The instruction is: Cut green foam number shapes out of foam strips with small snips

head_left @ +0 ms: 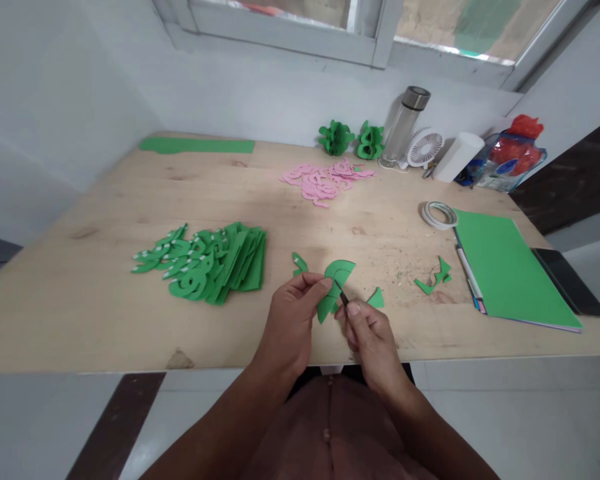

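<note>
Left grip (293, 317) pinch-tight on green piece (341, 269), right grip (371, 333) around dark tool (343, 297).

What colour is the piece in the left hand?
The piece is green with thin dark lines, seen in the head view.

Green piece (329, 300): thin, rounded, marked with dark curved lines, held tilted.
Dark tool (343, 297): slim, slanting up-left, tip at the green piece.

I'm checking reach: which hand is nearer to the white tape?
Right. The right hand is to the near left of the white tape; the left hand is farther left, pinching a curved green piece.
</note>
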Tool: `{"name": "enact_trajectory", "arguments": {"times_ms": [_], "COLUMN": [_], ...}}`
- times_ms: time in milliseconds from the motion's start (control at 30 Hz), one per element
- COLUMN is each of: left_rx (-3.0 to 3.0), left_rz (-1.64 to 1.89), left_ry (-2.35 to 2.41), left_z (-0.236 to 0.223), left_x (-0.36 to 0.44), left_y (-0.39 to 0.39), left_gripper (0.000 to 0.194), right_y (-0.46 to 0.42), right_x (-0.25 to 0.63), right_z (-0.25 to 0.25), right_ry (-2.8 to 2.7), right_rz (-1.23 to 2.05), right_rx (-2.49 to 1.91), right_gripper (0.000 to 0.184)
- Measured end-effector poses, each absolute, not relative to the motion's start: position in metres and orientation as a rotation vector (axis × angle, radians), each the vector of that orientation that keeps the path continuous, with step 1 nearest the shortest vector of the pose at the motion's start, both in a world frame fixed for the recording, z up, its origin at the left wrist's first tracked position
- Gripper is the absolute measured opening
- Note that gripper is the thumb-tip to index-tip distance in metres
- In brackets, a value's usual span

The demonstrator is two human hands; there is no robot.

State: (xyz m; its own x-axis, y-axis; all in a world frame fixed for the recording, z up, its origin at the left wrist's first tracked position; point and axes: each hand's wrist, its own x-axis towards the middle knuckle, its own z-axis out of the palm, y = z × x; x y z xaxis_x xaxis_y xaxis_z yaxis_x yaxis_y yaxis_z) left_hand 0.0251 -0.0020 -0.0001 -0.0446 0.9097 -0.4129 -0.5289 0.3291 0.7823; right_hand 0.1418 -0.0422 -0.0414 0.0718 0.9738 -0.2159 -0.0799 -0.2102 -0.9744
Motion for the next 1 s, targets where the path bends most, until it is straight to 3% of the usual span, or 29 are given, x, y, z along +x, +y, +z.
{"name": "enact_trajectory", "arguments": {"times_ms": [1000], "left_rx": [0.351], "left_rz": [1.218], "left_ry": [0.978], "left_z": [0.000], "left_x": [0.031], "left_y": [-0.013], "left_gripper": [0.018], "right_y": [-0.046], "right_x": [0.140], "right_z": [-0.042], "right_ry": [-0.988], "right_rz": [1.321], "right_rx": [-1.323], "right_gripper": [0.050]}}
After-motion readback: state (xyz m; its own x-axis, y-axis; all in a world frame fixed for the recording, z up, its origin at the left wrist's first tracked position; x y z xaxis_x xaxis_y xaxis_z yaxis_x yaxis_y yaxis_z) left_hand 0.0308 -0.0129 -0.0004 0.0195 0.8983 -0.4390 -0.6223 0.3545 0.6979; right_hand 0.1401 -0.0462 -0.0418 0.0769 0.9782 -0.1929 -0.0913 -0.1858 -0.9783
